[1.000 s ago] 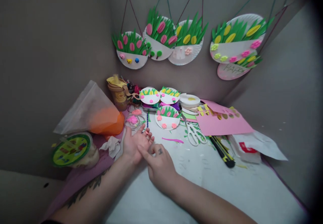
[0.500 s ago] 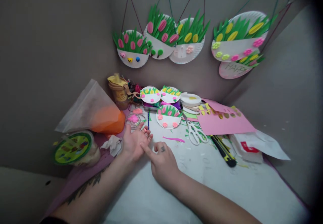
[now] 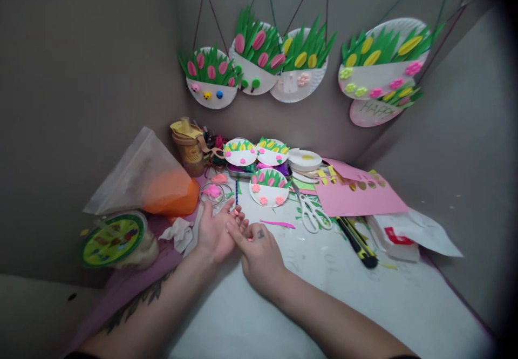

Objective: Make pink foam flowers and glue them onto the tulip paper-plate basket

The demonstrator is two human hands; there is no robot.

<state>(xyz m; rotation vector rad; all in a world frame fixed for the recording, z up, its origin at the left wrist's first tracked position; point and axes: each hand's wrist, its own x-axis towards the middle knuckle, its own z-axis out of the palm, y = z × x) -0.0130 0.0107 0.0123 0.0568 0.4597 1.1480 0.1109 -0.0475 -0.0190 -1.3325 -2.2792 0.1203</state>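
Observation:
My left hand (image 3: 218, 232) lies palm up over the white table cover, its fingers loosely curled. A small pink bit (image 3: 236, 212) shows by its fingers, too small to name. My right hand (image 3: 261, 259) has its index finger stretched out onto the left palm near the base of the fingers; its other fingers are bent under and partly hidden. Whatever lies beneath that fingertip, if anything, cannot be made out. Beyond the hands are a pink modelling tool (image 3: 277, 223) and a paper plate with pink tulips (image 3: 270, 196). Pink clay (image 3: 212, 190) sits just past the left fingers.
White-handled scissors (image 3: 311, 216), a black-and-yellow utility knife (image 3: 358, 243) and pink paper (image 3: 360, 200) lie to the right. Leftward stand a lidded tub (image 3: 115, 240), an orange-filled bag (image 3: 170, 191) and a crumpled tissue (image 3: 178, 233). Decorated plates (image 3: 212, 86) hang on the wall.
My right index finger has shifted slightly up across the left palm, towards its fingers. The whole view has drifted a little; the things on the table stay in place.

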